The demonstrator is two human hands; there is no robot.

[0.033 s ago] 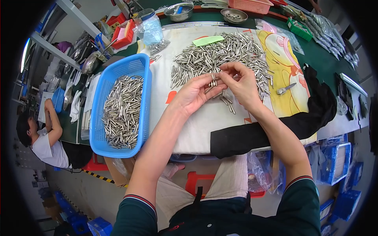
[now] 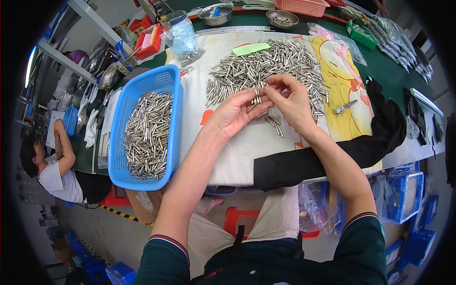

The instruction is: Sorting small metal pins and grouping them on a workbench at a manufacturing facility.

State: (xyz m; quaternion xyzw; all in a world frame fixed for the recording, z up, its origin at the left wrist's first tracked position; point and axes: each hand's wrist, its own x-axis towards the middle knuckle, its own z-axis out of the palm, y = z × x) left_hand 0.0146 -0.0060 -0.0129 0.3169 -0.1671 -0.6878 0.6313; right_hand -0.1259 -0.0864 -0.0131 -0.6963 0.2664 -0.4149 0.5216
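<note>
Small shiny metal pins (image 2: 257, 98) lie across the fingers of my left hand (image 2: 232, 111), with its thumb bent over them. My right hand (image 2: 293, 102) meets it from the right, thumb and forefinger pinched at the same pins; its fingertips partly hide them. Both hands hover at the near side of a broad heap of similar pins (image 2: 280, 59) on a printed cloth (image 2: 223, 164). A few loose pins (image 2: 275, 126) stick out below the hands. To the left, a blue perforated basket (image 2: 176, 123) holds many more pins.
A green paper slip (image 2: 251, 49) rests on the heap. Right of it lies a small folding knife (image 2: 345, 107) with its blade out. A black cloth strip (image 2: 304, 166) runs along the front edge under my right forearm. Another person (image 2: 61, 166) sits at the far left.
</note>
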